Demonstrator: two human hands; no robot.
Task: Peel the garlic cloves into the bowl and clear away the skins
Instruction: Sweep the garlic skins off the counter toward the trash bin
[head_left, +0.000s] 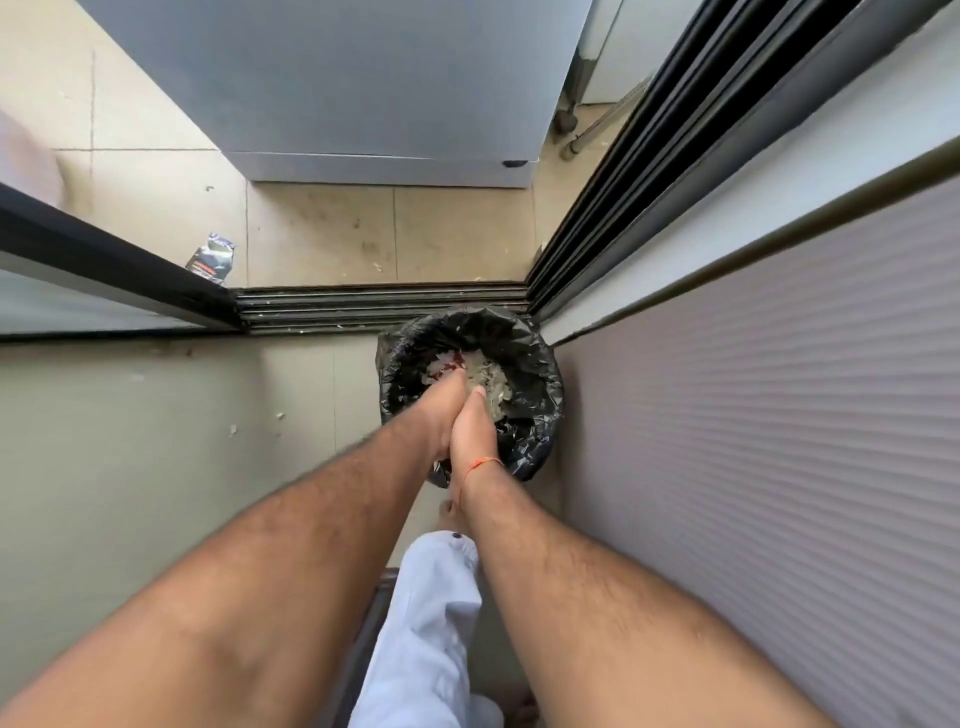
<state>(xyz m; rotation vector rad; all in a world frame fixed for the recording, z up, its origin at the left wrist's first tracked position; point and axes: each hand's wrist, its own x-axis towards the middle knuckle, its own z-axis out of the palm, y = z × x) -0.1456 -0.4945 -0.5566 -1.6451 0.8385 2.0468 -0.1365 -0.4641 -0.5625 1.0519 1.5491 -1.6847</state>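
Left hand (441, 410) and right hand (475, 426), fingers straight, pressed together over the bin (540, 374); skins (488, 374) may spill onto the floor (156, 415).

Pale, papery garlic skins (488, 376) lie heaped inside the black-lined bin (540, 364).

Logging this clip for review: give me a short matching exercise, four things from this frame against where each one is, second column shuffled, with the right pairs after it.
Things:
1. bin
2. garlic skins
3. hands
4. crumpled wrapper

Places:
A. on the tiled floor beyond the door track
B. pressed together over the bin's mouth
C. in the corner by the sliding-door track, lined with a black bag
D. piled inside the black bag

Pairs: 1-C, 2-D, 3-B, 4-A
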